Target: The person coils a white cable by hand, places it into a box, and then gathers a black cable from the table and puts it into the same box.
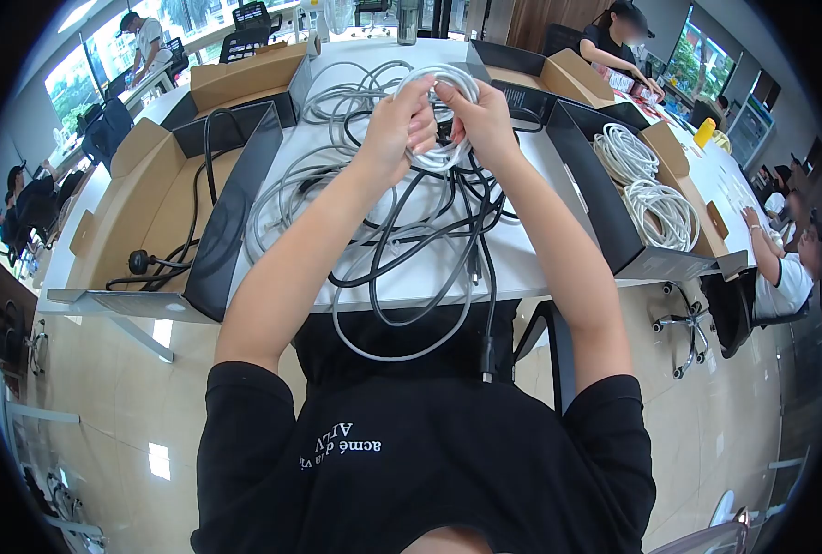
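My left hand (400,126) and my right hand (477,120) are raised close together over the middle of the white table (291,277). Between them they hold a coil of light grey cable (440,161), with the fingers of both curled round its loops. Beneath and around the coil lies a tangle of grey cables (286,198) and black cables (411,242). Some loops and a black connector (487,360) hang over the table's front edge. What the fingertips pinch at the top of the coil is partly hidden.
On the left, an open box (134,217) holds a black cable with a plug (139,262). An open box on the right (605,198) contains coiled grey cables (660,214). Two more open boxes stand behind. A person (618,46) works at the back right; others sit farther right.
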`<state>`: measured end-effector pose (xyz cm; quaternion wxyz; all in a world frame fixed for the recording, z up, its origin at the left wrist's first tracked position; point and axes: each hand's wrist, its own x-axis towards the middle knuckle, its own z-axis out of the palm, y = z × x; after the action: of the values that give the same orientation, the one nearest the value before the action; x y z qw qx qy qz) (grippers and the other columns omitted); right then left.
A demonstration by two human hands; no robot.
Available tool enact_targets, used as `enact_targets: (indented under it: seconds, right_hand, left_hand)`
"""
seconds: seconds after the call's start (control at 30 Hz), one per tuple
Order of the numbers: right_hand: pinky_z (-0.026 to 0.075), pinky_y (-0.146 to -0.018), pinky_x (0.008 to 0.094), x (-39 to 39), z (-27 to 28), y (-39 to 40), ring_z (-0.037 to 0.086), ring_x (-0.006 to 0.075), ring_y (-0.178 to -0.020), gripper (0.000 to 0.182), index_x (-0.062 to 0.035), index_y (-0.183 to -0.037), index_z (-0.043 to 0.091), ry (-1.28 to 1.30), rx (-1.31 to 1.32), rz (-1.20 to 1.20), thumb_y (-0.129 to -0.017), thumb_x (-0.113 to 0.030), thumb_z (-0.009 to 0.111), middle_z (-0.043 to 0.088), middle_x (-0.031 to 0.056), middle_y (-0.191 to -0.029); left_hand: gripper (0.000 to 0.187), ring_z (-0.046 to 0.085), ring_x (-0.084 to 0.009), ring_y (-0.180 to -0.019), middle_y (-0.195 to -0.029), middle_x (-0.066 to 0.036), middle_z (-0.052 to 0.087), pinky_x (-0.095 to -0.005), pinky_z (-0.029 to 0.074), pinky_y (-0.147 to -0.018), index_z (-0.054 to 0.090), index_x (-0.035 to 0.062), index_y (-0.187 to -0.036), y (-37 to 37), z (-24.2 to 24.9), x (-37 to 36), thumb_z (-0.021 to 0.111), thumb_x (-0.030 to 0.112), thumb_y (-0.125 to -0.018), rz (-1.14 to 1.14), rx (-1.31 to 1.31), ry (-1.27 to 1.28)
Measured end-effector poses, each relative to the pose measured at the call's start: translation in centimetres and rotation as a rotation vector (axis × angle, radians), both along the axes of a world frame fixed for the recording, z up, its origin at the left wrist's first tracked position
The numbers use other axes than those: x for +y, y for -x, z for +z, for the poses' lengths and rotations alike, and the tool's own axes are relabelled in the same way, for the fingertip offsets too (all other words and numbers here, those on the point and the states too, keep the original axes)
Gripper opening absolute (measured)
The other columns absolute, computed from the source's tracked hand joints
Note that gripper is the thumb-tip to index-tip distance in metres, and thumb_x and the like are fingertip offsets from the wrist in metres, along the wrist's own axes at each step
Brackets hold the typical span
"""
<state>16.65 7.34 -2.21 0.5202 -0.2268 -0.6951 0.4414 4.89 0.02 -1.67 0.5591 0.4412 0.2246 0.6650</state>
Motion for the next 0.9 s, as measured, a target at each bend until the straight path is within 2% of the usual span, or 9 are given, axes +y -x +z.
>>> enact_targets:
  seconds: [0.1,0.13,0.23,0.47,0.57,0.67,0.77,0.8,0.9]
  right_hand:
    - [0.036,-0.039,0.0194,1.0,-0.7,-0.1,0.042,0.0063,-0.040,0.044,-0.0007,-0.079,0.054,0.166,0.060,0.220,-0.079,-0.044,0.061,0.045,-0.0012,-0.051]
    - [0.040,-0.045,0.0220,1.3,-0.9,0.0,0.043,0.0070,-0.043,0.052,-0.0004,-0.086,0.053,0.184,0.016,0.258,-0.080,-0.053,0.053,0.045,-0.0006,-0.052]
    - [0.043,-0.058,0.0266,1.2,-0.8,0.1,0.047,0.0109,-0.053,0.053,-0.0019,-0.091,0.049,0.392,0.076,0.437,-0.087,-0.054,0.038,0.046,0.0012,-0.058]
    - [0.045,-0.077,0.0378,-0.6,0.0,0.8,0.057,0.0217,-0.080,0.059,-0.0033,-0.110,0.039,0.502,0.369,0.649,-0.089,-0.055,0.022,0.058,0.0102,-0.085]
    - [0.045,-0.076,0.0393,-1.8,0.3,1.1,0.056,0.0238,-0.085,0.065,-0.0030,-0.115,0.036,0.550,0.400,0.682,-0.086,-0.060,0.024,0.057,0.0130,-0.091]
    - [0.045,-0.076,0.0400,-2.1,0.4,0.9,0.055,0.0248,-0.091,0.070,-0.0033,-0.119,0.033,0.617,0.340,0.535,-0.083,-0.064,0.028,0.054,0.0155,-0.098]
    - [0.046,-0.076,0.0412,-1.1,-0.4,1.0,0.054,0.0257,-0.095,0.071,-0.0017,-0.124,0.027,0.540,0.215,0.667,-0.084,-0.059,0.038,0.052,0.0166,-0.103]
    - [0.047,-0.078,0.0382,-1.0,-0.8,1.3,0.055,0.0228,-0.094,0.061,0.0010,-0.125,0.029,0.518,0.240,0.711,-0.086,-0.040,0.051,0.053,0.0139,-0.101]
    - [0.048,-0.079,0.0327,-1.3,-1.4,1.8,0.056,0.0186,-0.092,0.046,0.0038,-0.121,0.037,0.309,0.205,0.712,-0.085,-0.018,0.055,0.053,0.0119,-0.102]
  left_hand:
    - [0.038,0.027,-0.0035,-0.035,-0.044,0.007,0.028,-0.0185,0.023,-0.032,0.032,0.0168,-0.058,0.6,-0.5,0.9,0.057,0.032,-0.082,-0.035,-0.145,0.087]
    - [0.038,0.027,-0.0034,-0.035,-0.044,0.007,0.028,-0.0184,0.023,-0.032,0.032,0.0167,-0.058,0.8,-0.7,1.2,0.057,0.032,-0.083,-0.043,-0.183,0.103]
    - [0.038,0.027,-0.0033,-0.035,-0.044,0.008,0.027,-0.0182,0.023,-0.032,0.032,0.0166,-0.059,1.5,-1.0,1.8,0.056,0.032,-0.083,-0.077,-0.315,0.138]
    - [0.041,0.027,-0.0043,-0.032,-0.041,0.007,0.028,-0.0181,0.025,-0.031,0.034,0.0160,-0.052,2.9,-0.1,1.5,0.050,0.029,-0.088,-0.143,-0.581,0.054]
    - [0.041,0.027,-0.0049,-0.033,-0.042,0.006,0.028,-0.0190,0.025,-0.031,0.033,0.0161,-0.052,2.8,0.1,1.2,0.050,0.031,-0.087,-0.038,-0.594,0.016]
    - [0.042,0.026,-0.0060,-0.034,-0.043,0.006,0.027,-0.0202,0.025,-0.032,0.032,0.0164,-0.053,2.9,0.7,0.8,0.049,0.031,-0.087,0.140,-0.635,-0.002]
    - [0.041,0.025,-0.0073,-0.035,-0.044,0.005,0.025,-0.0210,0.025,-0.033,0.029,0.0162,-0.053,3.6,0.9,0.9,0.048,0.030,-0.087,0.286,-0.676,-0.030]
    - [0.041,0.025,-0.0073,-0.035,-0.044,0.005,0.025,-0.0210,0.025,-0.033,0.029,0.0160,-0.053,3.9,1.0,1.0,0.048,0.030,-0.087,0.321,-0.689,-0.026]
    - [0.041,0.025,-0.0073,-0.035,-0.043,0.005,0.026,-0.0207,0.025,-0.033,0.029,0.0155,-0.053,4.3,1.2,0.8,0.046,0.030,-0.087,0.316,-0.696,-0.022]
